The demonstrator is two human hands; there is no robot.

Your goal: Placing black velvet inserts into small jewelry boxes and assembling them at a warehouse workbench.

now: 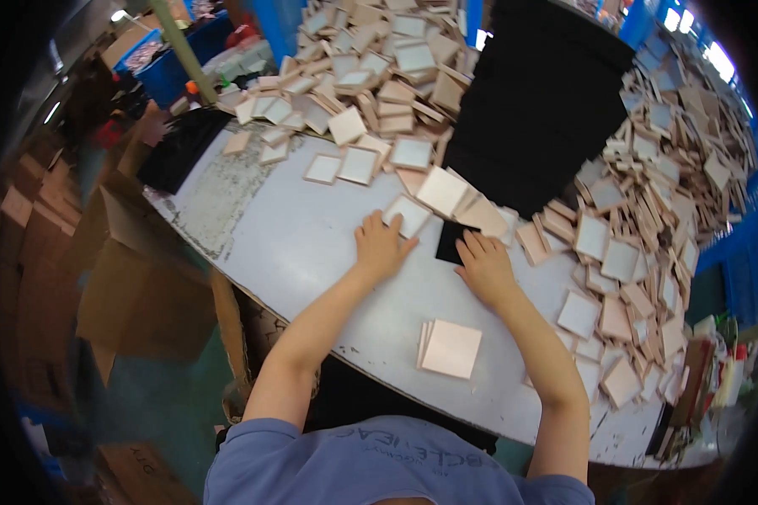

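Note:
My left hand (381,248) is at a shallow square box lid (408,215), pale pink outside with a whitish inside. Its fingers lie along one edge and the thumb is by the lower corner, gripping it. Just to the right, my right hand (488,268) has its fingers and thumb at the edge of a small black square piece (453,241). The piece lies flat on the pale table, and the fingertips cover its right side. Nearer to me sits a short stack of pink square lids (452,348), slightly fanned to the left.
Loose lids form a big heap (387,76) at the back and another heap (648,227) on the right. Between them lies a large black sheet (539,109). Another black sheet (185,147) hangs over the table's left end. Cardboard boxes (147,286) stand on the floor at left.

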